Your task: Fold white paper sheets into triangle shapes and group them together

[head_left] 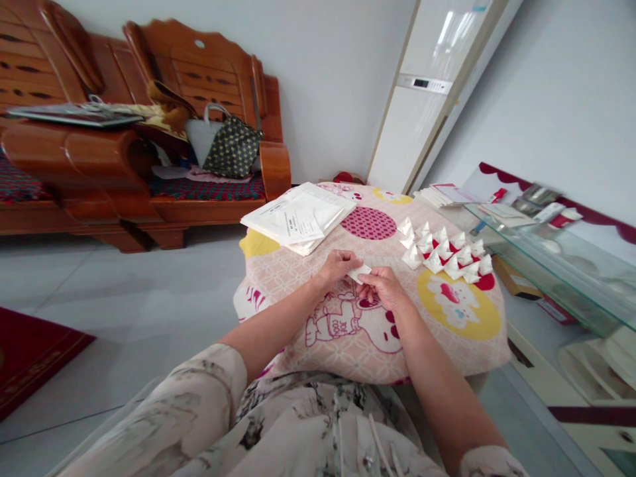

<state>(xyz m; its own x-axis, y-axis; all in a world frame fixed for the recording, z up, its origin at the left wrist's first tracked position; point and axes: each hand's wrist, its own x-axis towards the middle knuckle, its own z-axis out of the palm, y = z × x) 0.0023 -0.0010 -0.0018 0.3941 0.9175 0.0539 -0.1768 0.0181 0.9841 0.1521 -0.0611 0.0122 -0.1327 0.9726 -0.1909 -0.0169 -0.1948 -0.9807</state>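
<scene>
A small piece of folded white paper (358,272) is held between my two hands above the patterned tablecloth (298,291). My left hand (338,266) pinches its left side. On the right edge, my right hand (381,286) grips it between thumb and fingers, the other fingers curled underneath. To the right, several folded white paper shapes (452,266) with pointed tips stand in rows on the cloth. Beyond my left hand lies a stack of white paper sheets (298,217), the top one printed.
A glass shelf (561,265) with cups and papers borders the table on the right. Wooden chairs (209,66) stand at the back left, one holding a dark patterned bag (232,147). A tall white air conditioner (410,126) stands behind the table. A red object (34,361) is on the floor at left.
</scene>
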